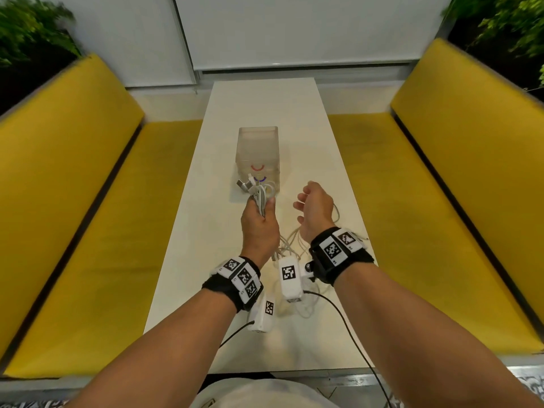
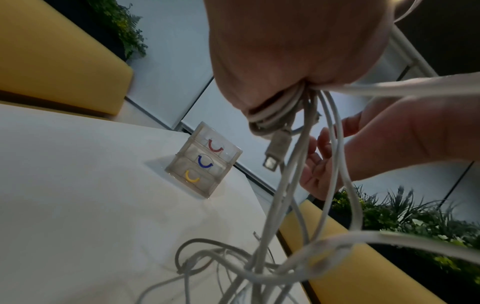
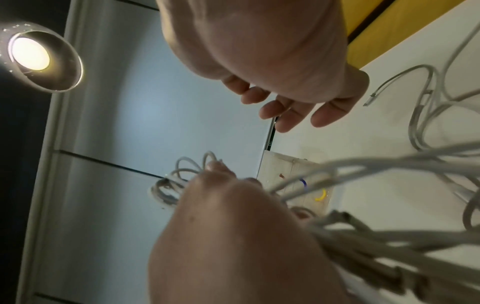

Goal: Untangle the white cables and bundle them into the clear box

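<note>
My left hand (image 1: 260, 213) grips a looped bundle of white cables (image 1: 259, 192) above the white table (image 1: 265, 113), just in front of the clear box (image 1: 257, 148). The box (image 2: 203, 162) has three stacked drawers with red, blue and yellow handles. From the fist, strands (image 2: 293, 185) and a grey plug (image 2: 275, 152) hang down into a tangle (image 2: 221, 261) on the table. My right hand (image 1: 312, 204) hovers to the right of the bundle, fingers (image 3: 285, 111) loosely curled and holding nothing. More loose cable (image 3: 426, 115) lies on the table beneath it.
Yellow benches (image 1: 73, 201) run along both sides of the narrow table. Plants (image 1: 29, 30) stand behind the bench backs. Wrist camera units (image 1: 290, 278) and black leads (image 1: 347, 319) hang over the table's near end, above more loose cable.
</note>
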